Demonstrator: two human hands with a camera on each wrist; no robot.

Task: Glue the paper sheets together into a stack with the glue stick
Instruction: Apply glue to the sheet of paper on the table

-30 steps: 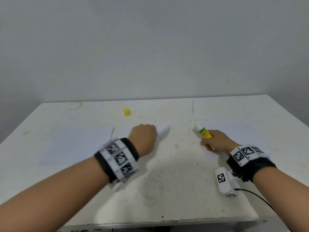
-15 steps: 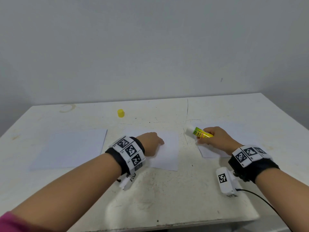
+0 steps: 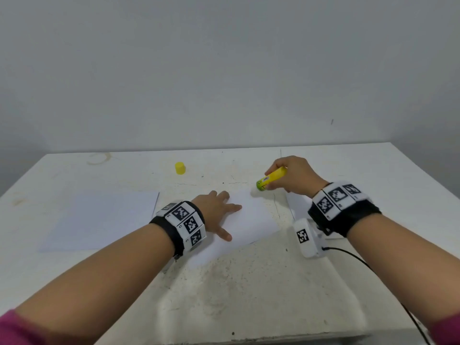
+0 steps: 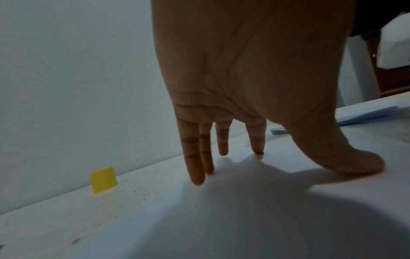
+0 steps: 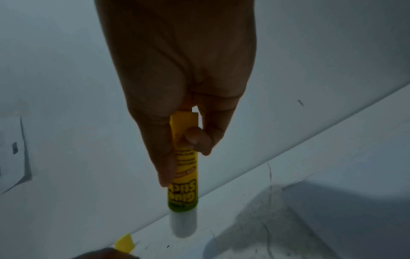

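Observation:
A white paper sheet (image 3: pixel 251 220) lies in the middle of the table, turned a little askew. My left hand (image 3: pixel 219 210) presses flat on it with straight, spread fingers (image 4: pixel 195 168). My right hand (image 3: pixel 293 178) grips the yellow glue stick (image 3: pixel 270 181), uncapped, its white glue end (image 5: pixel 183 224) pointing down at the sheet's far right corner. A second sheet (image 3: pixel 99 220) lies at the left. More paper (image 3: pixel 296 205) lies under my right wrist, mostly hidden. In the left wrist view these sheets (image 4: pixel 366 113) show as a thin pile.
The yellow glue cap (image 3: pixel 180 168) stands upright near the table's back edge, left of centre; in the left wrist view the cap (image 4: pixel 103 179) is left of my fingers. The white table (image 3: pixel 249 295) is stained, against a plain wall. A cable (image 3: pixel 361 265) trails from my right wrist.
My left hand laid the middle sheet down and opened flat on it. My right hand carried the glue stick forward and tilted its tip down at the sheet's far corner.

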